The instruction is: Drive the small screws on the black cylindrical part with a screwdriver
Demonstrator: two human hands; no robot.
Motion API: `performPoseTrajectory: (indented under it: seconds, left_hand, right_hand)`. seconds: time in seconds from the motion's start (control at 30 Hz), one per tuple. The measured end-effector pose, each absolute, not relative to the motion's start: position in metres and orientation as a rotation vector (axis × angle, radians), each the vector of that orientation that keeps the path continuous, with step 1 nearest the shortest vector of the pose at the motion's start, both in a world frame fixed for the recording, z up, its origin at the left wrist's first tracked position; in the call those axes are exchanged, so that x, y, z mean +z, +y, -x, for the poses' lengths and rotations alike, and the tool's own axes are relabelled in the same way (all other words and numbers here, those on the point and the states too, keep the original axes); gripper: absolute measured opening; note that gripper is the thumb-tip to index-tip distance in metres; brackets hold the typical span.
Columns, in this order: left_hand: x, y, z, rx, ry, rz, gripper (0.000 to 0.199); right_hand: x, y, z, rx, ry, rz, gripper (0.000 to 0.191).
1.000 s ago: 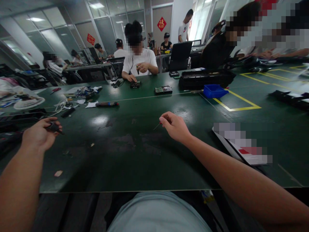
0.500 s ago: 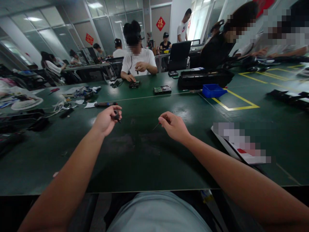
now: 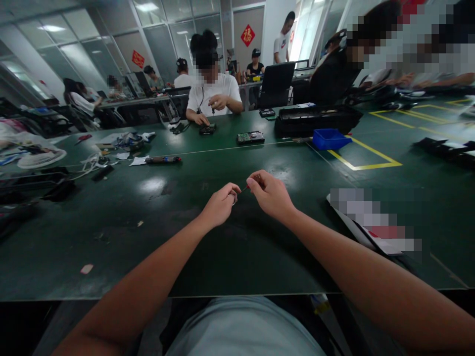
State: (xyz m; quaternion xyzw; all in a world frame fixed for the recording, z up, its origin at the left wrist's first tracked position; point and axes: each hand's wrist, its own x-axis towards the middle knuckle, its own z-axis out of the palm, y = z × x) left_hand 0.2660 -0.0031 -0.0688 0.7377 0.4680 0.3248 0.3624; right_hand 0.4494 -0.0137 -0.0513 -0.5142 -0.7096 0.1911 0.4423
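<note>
Thin rod (image 3: 244,189) w/ red end is over the green table (image 3: 208,257), mid-width, in front of wearer. R hand (image 3: 271,194) has it pinched btwn thumb & fingers, red end at the grip. Long axis runs obliquely: bare end points L & a bit down, twd L hand (image 3: 218,206); red end sits higher, to the R. L hand bent in close, fingers curled on a small round thing (image 3: 233,199), approx. ring-like from where I stand. Can't tell if rod's bare end touches L fingers. Both forearms angle inward, hands just beside each other. Beyond: circuit board (image 3: 245,138) lying flat, blue tray (image 3: 330,140) to its R, black case (image 3: 319,120) behind tray. Dark pen-like tool (image 3: 163,160) farther L, lying approx. crosswise. Person (image 3: 218,94) opp. bent over a small device (image 3: 207,129), one hand on it.
</note>
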Motion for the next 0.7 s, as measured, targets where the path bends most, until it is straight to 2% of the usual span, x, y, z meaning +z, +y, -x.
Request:
performPoseTrajectory:
  seconds: [0.13,0.23,0.4,0.53,0.7]
  left_hand:
    - [-0.073,-0.006,-0.257,0.733,1.244,-2.065,0.027]
    - [-0.077,-0.001,-0.25,0.729,1.304,-2.118,0.043]
    - [-0.081,0.01,-0.239,0.794,1.342,-2.135,0.03]
    - [-0.081,0.014,-0.234,0.849,1.29,-2.174,0.033]
    - [-0.082,0.013,-0.235,0.891,1.288,-2.143,0.041]
  right_hand:
    - [-0.053,-0.013,-0.45,0.483,-1.74,1.251,0.022]
    - [-0.053,-0.012,-0.451,0.486,-1.713,1.242,0.022]
    - [-0.051,-0.012,-0.452,0.555,-1.653,1.228,0.027]
    - [-0.055,-0.01,-0.451,0.706,-1.533,1.069,0.022]
    - [-0.058,-0.009,-0.45,0.691,-1.559,1.08,0.02]
